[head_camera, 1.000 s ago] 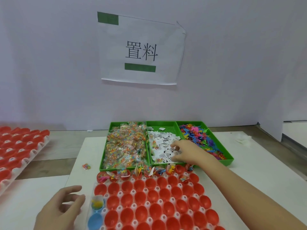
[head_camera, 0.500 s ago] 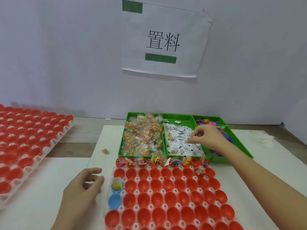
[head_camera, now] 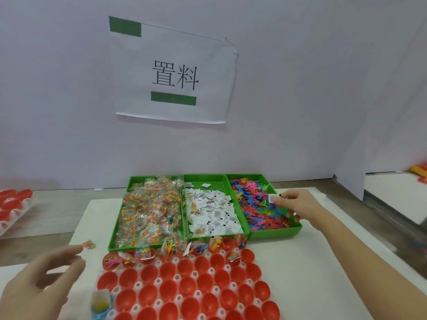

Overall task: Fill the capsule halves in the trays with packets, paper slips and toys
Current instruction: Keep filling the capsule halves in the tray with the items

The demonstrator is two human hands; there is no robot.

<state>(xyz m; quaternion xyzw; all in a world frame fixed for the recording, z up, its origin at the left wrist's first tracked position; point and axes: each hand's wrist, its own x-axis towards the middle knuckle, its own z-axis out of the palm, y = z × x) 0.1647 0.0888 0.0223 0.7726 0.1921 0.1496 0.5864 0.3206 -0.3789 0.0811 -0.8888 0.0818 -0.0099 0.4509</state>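
A white tray [head_camera: 136,285] of red capsule halves [head_camera: 184,286] lies in front of me; its far row holds packets, slips and toys. Behind it stand three green bins: clear packets of coloured bits [head_camera: 150,211], white paper slips [head_camera: 211,209] and colourful plastic toys [head_camera: 254,204]. My right hand [head_camera: 297,204] hovers over the toy bin and pinches a white paper slip [head_camera: 273,198] between thumb and forefinger. My left hand [head_camera: 42,282] hangs blurred above the table left of the tray, fingers spread, holding nothing.
One loose packet [head_camera: 89,244] lies on the white board left of the bins. A blue capsule half [head_camera: 100,307] with a slip sits at the tray's left edge. A second tray of red halves [head_camera: 11,206] stands far left. A paper sign [head_camera: 173,72] hangs on the wall.
My right hand rose from the slip bin with a slip and moved right, over the toy bin. My left hand lifted and spread its fingers. The view shifted.
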